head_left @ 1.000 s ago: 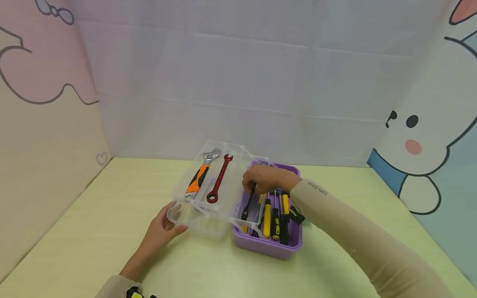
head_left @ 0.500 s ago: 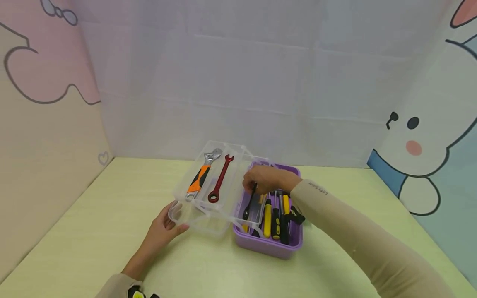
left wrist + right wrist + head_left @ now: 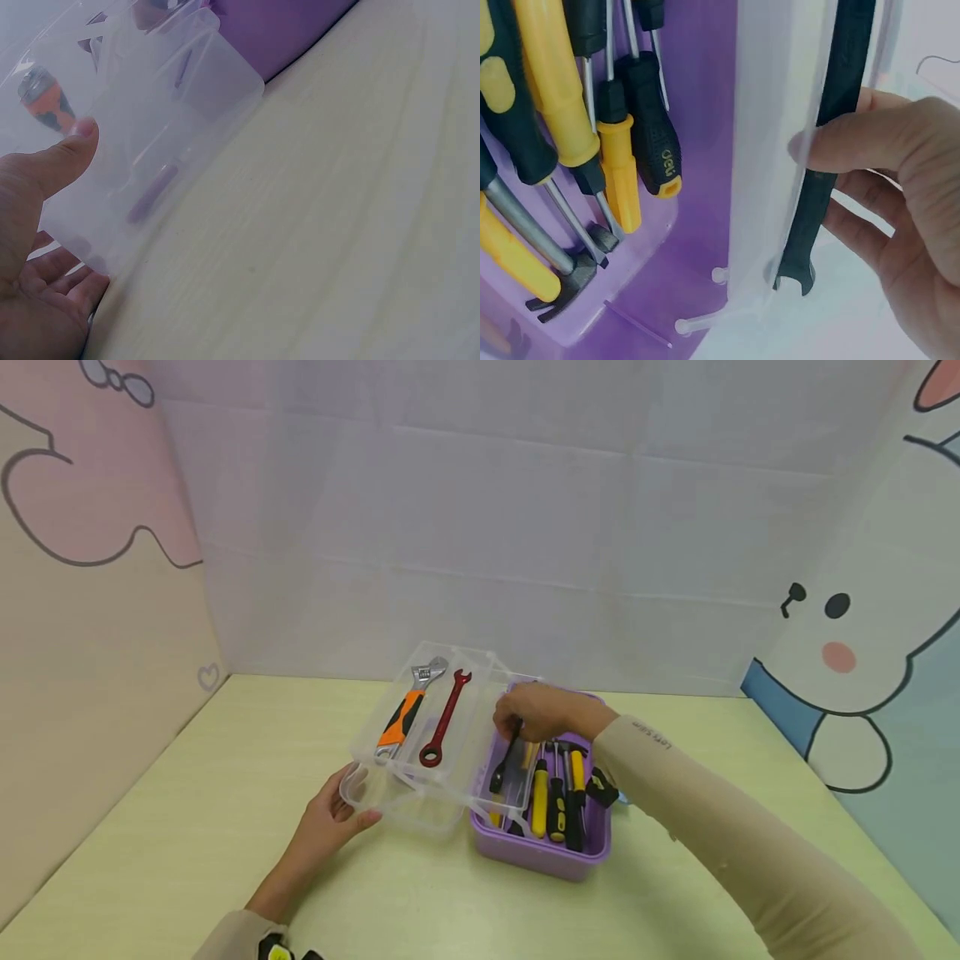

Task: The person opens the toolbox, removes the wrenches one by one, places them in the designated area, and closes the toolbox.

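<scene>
My right hand (image 3: 543,710) pinches a black open-ended wrench (image 3: 799,247) between thumb and fingers, at the right part of a clear plastic tray (image 3: 480,739). This part overhangs the purple toolbox (image 3: 532,857). In the tray lie an adjustable wrench (image 3: 403,718) with an orange and black handle and a red combination wrench (image 3: 447,718). Beneath the tray a clear lid (image 3: 427,817) shows. My left hand (image 3: 326,818) holds the clear plastic at its near left corner; in the left wrist view the thumb is above, the other fingers lower down.
Inside the toolbox lie several yellow and black screwdrivers (image 3: 619,172) and a hammer (image 3: 566,289). The box stands on a pale wooden table (image 3: 420,902). A white sheet (image 3: 480,527) hangs behind, with cartoon-printed side panels (image 3: 840,677).
My right hand has shifted slightly right and up with the black wrench, whose lower end has risen a little. The left hand keeps its hold at the plastic corner.
</scene>
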The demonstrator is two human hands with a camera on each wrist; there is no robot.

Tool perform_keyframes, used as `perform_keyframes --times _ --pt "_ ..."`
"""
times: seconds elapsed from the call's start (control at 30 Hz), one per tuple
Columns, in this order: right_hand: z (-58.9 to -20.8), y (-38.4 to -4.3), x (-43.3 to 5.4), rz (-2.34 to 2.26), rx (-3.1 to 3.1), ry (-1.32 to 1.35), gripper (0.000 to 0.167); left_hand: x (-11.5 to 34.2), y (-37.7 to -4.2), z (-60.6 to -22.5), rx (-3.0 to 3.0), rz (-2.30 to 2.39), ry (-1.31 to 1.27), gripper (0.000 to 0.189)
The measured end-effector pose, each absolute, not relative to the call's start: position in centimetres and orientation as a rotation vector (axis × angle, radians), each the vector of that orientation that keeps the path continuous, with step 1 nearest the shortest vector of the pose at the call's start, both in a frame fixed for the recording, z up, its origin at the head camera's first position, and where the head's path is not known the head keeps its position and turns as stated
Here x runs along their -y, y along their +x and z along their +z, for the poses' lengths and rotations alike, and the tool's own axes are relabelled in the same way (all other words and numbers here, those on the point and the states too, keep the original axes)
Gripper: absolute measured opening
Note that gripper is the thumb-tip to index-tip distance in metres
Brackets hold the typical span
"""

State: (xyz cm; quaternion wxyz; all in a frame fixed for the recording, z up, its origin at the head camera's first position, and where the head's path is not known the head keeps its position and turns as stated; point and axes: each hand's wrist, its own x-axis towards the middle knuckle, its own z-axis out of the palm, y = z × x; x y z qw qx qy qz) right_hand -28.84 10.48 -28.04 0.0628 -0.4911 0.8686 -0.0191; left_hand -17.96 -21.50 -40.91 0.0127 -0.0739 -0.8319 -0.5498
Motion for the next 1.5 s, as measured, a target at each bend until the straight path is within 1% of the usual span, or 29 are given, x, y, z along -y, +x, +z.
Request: perform_keyframes --times 0.1,0.27,0.67,0.97,1.23,1.5 --pt "-27.6 -28.7 -10.6 -0.028 -2.653 -1.504 0.025 21.4 -17.9 -40.8 2.6 -1.706 -0.228 0.077" --pt "-27.0 -28.6 -10.8 -0.055 -2.65 -1.464 0.027 21.4 -17.9 -40.8 2.602 -1.698 -0.224 0.076" --pt "-26.9 -28.7 -12.1 -0.106 -2.655 -1.563 0.028 21.6 -17.6 -40.6 2.627 -1.662 -0.204 0.076" --pt "-26.6 -28.4 -13.0 -0.144 -2.676 -1.437 0.032 21.2 -17.8 -40.5 2.589 -1.701 -0.25 0.077" --pt "-26.3 -28.1 -14.1 -0.152 -2.679 -1.493 0.032 21.3 -17.8 -40.5 2.606 -1.647 -0.26 0.077" --pt "-26.2 -28.0 -15.4 -0.174 -2.702 -1.447 0.034 21.4 -18.1 -41.0 2.62 -1.631 -0.247 0.077"
